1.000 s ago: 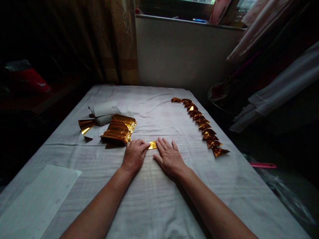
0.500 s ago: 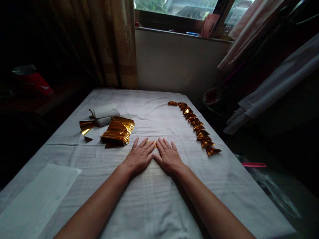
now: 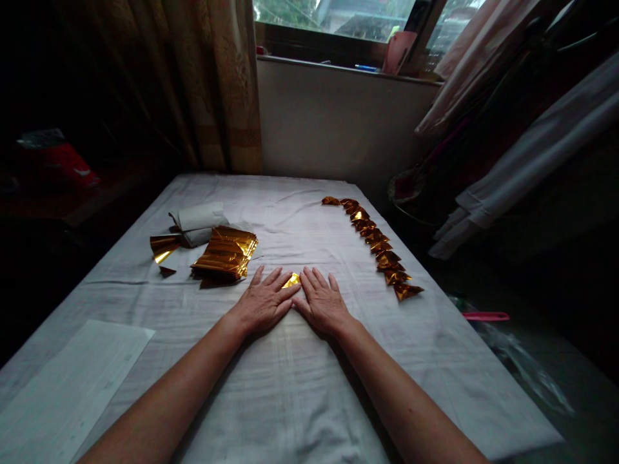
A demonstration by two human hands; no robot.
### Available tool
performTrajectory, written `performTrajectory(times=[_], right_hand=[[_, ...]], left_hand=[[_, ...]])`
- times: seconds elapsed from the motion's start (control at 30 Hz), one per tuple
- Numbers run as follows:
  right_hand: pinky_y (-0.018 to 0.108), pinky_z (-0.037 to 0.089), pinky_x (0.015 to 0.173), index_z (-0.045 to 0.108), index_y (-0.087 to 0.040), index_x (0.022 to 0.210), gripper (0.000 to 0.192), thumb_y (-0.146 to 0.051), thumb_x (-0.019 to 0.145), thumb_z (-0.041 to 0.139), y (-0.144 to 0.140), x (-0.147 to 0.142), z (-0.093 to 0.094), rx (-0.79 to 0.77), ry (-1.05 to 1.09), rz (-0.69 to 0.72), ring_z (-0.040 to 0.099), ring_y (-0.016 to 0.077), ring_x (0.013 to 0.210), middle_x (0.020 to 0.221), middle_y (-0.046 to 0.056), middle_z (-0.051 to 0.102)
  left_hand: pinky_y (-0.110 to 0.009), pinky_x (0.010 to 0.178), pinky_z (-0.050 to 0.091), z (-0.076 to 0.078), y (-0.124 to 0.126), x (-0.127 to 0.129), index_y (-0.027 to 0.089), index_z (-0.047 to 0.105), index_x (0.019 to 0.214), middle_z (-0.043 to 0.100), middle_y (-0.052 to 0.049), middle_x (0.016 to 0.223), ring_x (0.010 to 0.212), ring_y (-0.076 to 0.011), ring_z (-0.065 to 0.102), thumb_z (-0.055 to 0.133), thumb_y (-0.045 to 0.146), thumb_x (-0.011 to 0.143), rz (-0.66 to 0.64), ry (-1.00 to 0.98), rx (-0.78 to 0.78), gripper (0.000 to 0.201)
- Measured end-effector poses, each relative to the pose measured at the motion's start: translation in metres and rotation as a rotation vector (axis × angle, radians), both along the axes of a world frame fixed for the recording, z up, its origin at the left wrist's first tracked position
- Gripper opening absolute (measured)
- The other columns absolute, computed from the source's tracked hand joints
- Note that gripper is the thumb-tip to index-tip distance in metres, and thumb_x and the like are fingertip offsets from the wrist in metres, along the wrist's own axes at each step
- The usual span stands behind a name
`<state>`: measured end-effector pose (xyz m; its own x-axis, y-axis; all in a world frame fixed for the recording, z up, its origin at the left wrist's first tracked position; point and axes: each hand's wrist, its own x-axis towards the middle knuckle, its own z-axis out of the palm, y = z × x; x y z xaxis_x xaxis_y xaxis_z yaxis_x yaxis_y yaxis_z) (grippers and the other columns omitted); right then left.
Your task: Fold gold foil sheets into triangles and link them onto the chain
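Resting left hand (image 3: pixel 265 299) and right hand (image 3: pixel 322 301) flat, unclenched, grasping nothing. Partly covering foil (image 3: pixel 291 281) with left fingers, beside right fingertips. Risks creasing it crooked by pressing unevenly. Could scatter the stack (image 3: pixel 226 252) by sweeping left, or crush the row (image 3: pixel 388 260), farther right, by reaching carelessly.

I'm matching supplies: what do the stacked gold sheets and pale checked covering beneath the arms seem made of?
Stacked gold sheets: probably metallic foil or coated paper, glossy, with bright streaked reflections.
Pale checked covering: likely fabric, matte, with soft wrinkles; fibre unclear.
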<state>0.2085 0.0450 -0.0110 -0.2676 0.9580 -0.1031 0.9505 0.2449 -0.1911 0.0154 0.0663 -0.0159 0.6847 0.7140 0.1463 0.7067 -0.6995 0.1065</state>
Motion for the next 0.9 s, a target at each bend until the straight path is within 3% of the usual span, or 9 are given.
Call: performTrajectory(times=[0.43,0.9], right_hand=[[0.056,0.011,0.12,0.029,-0.017,0.154,0.066,-0.054,0.099,0.032,-0.001,-0.001,0.0,0.012,0.005,0.004,0.016,0.0265,0.151,0.162,0.009,0.021],[0.057,0.01,0.12,0.031,-0.017,0.153,0.067,-0.055,0.099,0.034,-0.002,-0.001,0.0,0.024,0.033,-0.008,0.017,0.0264,0.151,0.162,0.008,0.023]], left_hand=[[-0.056,0.12,0.004,-0.005,-0.006,-0.031,0.029,0.04,0.149,0.045,-0.003,0.153,0.145,-0.0271,0.033,0.037,0.045,0.101,0.034,0.009,-0.009,0.05],[-0.056,0.117,0.018,-0.012,-0.014,-0.034,0.026,0.037,0.15,0.047,-0.007,0.152,0.143,-0.0289,0.038,0.039,0.041,0.1,0.11,0.007,0.014,0.053]])
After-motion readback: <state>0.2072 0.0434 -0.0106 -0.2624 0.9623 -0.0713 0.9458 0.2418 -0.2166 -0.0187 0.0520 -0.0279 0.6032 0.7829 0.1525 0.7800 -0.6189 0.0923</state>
